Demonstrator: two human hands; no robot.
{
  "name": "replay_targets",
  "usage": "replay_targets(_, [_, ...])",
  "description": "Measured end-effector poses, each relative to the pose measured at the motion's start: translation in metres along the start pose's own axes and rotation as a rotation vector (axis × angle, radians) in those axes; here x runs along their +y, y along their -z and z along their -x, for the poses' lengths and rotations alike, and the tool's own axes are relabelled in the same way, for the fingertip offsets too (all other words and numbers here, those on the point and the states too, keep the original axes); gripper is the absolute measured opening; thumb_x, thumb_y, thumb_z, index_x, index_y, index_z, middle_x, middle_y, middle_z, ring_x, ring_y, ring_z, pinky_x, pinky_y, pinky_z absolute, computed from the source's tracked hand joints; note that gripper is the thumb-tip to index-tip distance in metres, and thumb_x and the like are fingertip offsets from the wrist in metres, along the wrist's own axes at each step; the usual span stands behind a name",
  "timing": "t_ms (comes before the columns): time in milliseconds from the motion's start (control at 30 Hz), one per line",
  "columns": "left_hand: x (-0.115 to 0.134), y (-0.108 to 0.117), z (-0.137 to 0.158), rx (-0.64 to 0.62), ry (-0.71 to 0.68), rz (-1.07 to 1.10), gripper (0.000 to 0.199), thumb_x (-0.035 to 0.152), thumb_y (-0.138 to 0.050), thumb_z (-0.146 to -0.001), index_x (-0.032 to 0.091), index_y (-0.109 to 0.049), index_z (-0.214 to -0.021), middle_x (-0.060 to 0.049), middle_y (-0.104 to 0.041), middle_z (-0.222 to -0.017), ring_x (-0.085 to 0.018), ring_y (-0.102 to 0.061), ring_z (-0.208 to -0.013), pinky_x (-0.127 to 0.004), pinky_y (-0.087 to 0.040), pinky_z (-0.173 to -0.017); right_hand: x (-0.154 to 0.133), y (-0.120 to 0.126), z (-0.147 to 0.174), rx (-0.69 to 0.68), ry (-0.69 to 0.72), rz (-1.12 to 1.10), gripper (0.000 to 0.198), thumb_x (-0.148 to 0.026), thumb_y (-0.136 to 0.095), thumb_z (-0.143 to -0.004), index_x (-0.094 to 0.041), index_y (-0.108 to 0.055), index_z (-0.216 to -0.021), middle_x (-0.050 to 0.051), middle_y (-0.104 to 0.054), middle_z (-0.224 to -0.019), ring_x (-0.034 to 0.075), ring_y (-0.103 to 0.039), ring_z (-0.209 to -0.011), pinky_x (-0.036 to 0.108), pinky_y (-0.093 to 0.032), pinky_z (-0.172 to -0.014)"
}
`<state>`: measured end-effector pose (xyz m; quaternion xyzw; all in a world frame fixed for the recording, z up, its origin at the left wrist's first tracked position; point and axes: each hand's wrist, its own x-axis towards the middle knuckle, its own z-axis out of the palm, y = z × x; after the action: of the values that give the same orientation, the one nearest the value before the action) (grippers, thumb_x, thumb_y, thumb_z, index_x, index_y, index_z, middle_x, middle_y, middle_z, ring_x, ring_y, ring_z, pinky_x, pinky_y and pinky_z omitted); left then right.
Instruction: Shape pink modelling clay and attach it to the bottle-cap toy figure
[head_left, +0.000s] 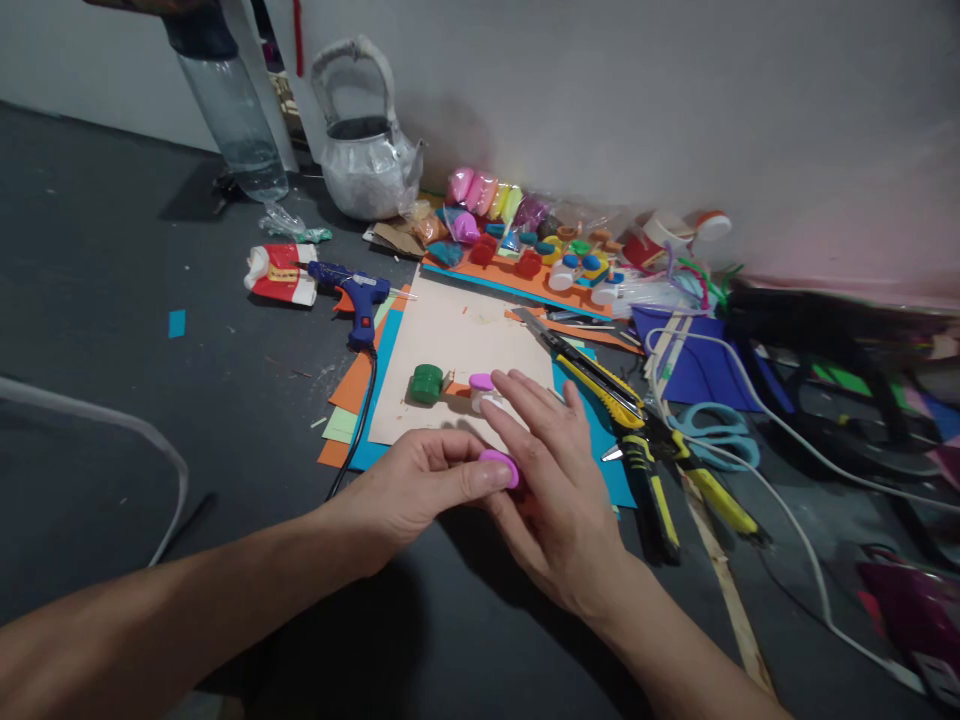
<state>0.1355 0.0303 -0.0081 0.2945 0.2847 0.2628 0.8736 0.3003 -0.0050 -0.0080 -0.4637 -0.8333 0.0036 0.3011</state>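
"So, where was the pink disc (498, 468)?"

"Just off the near edge of the pale sheet (469, 338), in hand. The left hand (409, 490) pinched it, thumb laid flat on its face."

"And the right hand (559, 485)?"

"Alongside, fingers extended and slightly parted. Whether it gripped the disc too, I could not tell."

"Items on the sheet?"

"A green round piece (426, 384) sat toward the near left corner; a pink-topped white piece (481, 383) stood to its right, partly hidden by the right fingers."

"Beyond it?"

"A blue glue gun (358, 293) lay off its left edge, a yellow cutter (596, 382) across its right edge. A metal kettle (367, 170) stood near the table's (112, 400) far edge, by the wall (675, 100)."
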Motion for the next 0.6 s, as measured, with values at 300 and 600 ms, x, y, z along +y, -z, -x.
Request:
replay_targets(300, [0.0086, -0.0020, 0.0016, -0.058, 0.013, -0.114, 0.012, 0.024, -0.074, -0.080, 0.013, -0.078, -0.082, -0.004, -0.077, -0.081, -0.013, -0.068, -0.082, -0.023, -0.048, -0.083, 0.0033, 0.0055, -0.0038, 0.024, -0.070, -0.429, 0.022, -0.017, -0.060, -0.091, -0.024, -0.064, -0.111, 0.011, -0.059, -0.139, 0.026, -0.057, -0.128, 0.049, -0.047, -0.105])
replay_targets(600, [0.0052, -0.0004, 0.0023, -0.062, 0.016, -0.076, 0.012, 0.022, -0.076, -0.079, 0.013, -0.079, -0.086, -0.005, -0.078, -0.082, -0.014, -0.069, -0.083, -0.023, -0.049, -0.083, 0.0047, 0.0031, -0.0024, 0.038, -0.052, -0.450, 0.025, -0.018, -0.065, -0.090, -0.023, -0.064, -0.114, 0.012, -0.061, -0.137, 0.027, -0.056, -0.129, 0.048, -0.047, -0.105])
